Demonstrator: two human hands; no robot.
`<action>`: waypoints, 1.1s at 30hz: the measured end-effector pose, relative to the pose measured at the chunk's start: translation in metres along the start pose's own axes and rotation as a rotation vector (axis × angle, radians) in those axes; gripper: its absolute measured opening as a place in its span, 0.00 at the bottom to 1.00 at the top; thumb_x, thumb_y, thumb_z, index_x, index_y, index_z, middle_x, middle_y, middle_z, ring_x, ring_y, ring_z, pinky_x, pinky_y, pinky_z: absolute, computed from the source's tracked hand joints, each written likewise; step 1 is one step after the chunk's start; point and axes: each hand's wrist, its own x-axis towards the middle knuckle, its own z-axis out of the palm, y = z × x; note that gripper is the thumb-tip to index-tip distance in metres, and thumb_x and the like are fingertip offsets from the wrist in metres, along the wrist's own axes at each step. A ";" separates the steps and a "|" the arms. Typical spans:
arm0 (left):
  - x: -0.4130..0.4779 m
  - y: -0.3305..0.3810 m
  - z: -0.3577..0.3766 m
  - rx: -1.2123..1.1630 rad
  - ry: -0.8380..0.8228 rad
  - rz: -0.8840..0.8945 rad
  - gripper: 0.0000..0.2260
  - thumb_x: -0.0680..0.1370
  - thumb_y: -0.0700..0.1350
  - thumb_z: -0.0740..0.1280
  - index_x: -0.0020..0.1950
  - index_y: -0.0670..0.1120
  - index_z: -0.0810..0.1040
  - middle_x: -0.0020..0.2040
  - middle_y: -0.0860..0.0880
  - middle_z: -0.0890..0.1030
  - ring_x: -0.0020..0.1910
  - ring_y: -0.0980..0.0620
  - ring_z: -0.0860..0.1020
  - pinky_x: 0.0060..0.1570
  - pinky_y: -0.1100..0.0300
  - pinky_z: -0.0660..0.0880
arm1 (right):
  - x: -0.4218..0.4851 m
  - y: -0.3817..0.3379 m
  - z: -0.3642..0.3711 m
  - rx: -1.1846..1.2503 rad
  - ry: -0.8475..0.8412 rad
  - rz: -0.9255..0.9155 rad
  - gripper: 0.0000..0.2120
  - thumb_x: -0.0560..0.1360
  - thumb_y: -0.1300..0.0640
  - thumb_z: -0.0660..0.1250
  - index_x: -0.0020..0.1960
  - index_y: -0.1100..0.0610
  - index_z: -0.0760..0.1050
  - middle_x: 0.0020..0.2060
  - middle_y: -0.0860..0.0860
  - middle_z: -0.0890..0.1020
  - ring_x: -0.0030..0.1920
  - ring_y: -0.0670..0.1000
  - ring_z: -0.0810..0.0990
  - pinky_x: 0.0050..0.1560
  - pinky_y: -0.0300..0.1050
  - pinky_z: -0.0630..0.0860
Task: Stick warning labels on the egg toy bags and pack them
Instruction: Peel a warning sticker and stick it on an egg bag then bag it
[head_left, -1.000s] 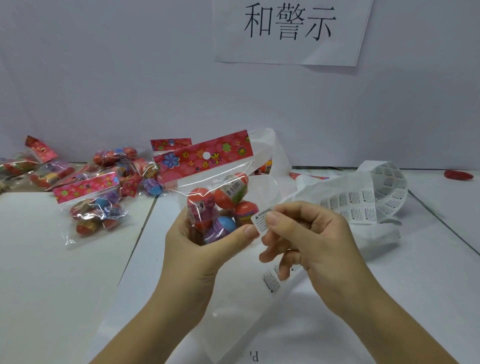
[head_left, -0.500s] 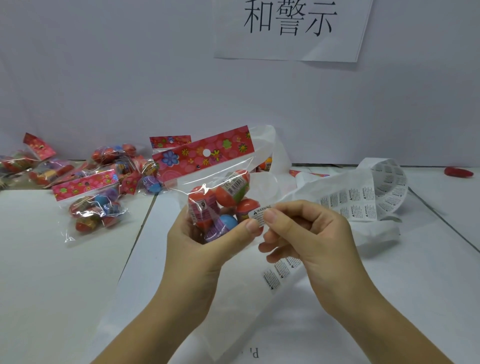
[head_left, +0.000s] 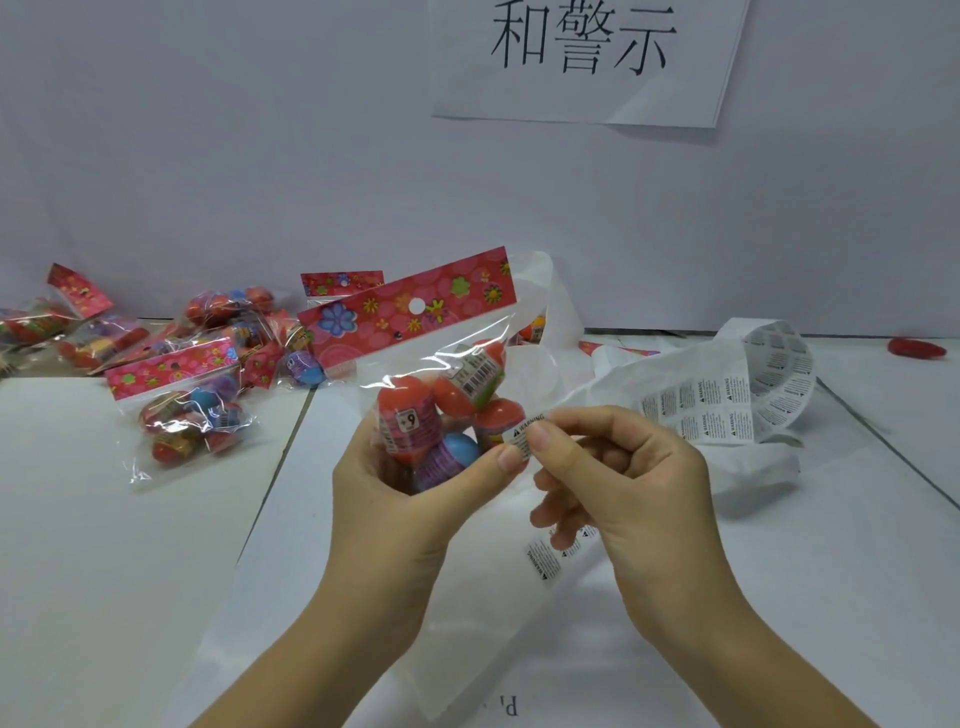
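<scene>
White bench (head_left: 104, 519) under a pale wall. Far left, against the wall: loose pile of egg bags (head_left: 228, 332), one spare bag (head_left: 182, 410) lying nearer me, apart from the heap.

Change over the last second: my right hand has carried the warning label leftward, closing the gap to the bag. The label's lower edge now sits just beside my left thumb tip, against the bag's right side. The bag has risen a little too. Judgement: peel done, label about to be laid; not yet pressed flat.

Left hand (head_left: 395, 499): palm up, wrist low, grip cupped round the bottom of the egg toy bag (head_left: 415, 332), thumb across the front. Bag upright, held above the bench, red flower header tilted up to the right, eggs bunched low in it.

Warning label (head_left: 525, 431): small, white, pinched at its edge, printed face toward me.

Right hand (head_left: 623, 483): thumb and forefinger clamp the label; other fingers curled under, holding nothing I can see. Forearm comes in from lower right.

Beneath both hands: clear packing bag (head_left: 467, 649) flat on the bench. Right of the hand: label strip (head_left: 727, 405), curling into a loop. Far right: small red object (head_left: 917, 347), too blurred to name.
</scene>
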 end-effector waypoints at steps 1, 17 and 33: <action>0.000 0.000 0.000 0.001 0.002 0.007 0.24 0.55 0.44 0.84 0.48 0.56 0.83 0.49 0.46 0.86 0.51 0.45 0.84 0.47 0.57 0.81 | -0.001 0.001 0.000 0.010 0.011 0.000 0.12 0.59 0.47 0.74 0.41 0.49 0.83 0.27 0.53 0.81 0.23 0.52 0.79 0.22 0.40 0.73; 0.000 -0.002 -0.001 -0.053 -0.062 -0.061 0.24 0.55 0.46 0.80 0.51 0.50 0.83 0.51 0.43 0.85 0.51 0.42 0.84 0.46 0.55 0.81 | 0.008 0.004 -0.006 -0.096 -0.096 -0.087 0.11 0.66 0.39 0.70 0.35 0.46 0.79 0.23 0.43 0.71 0.24 0.42 0.66 0.25 0.33 0.65; 0.000 0.006 0.001 -0.113 -0.101 -0.127 0.21 0.54 0.44 0.80 0.46 0.53 0.85 0.48 0.44 0.86 0.47 0.45 0.85 0.41 0.60 0.81 | 0.011 0.013 -0.012 -0.324 -0.066 -0.273 0.28 0.70 0.27 0.57 0.37 0.53 0.70 0.26 0.48 0.72 0.28 0.45 0.69 0.28 0.44 0.68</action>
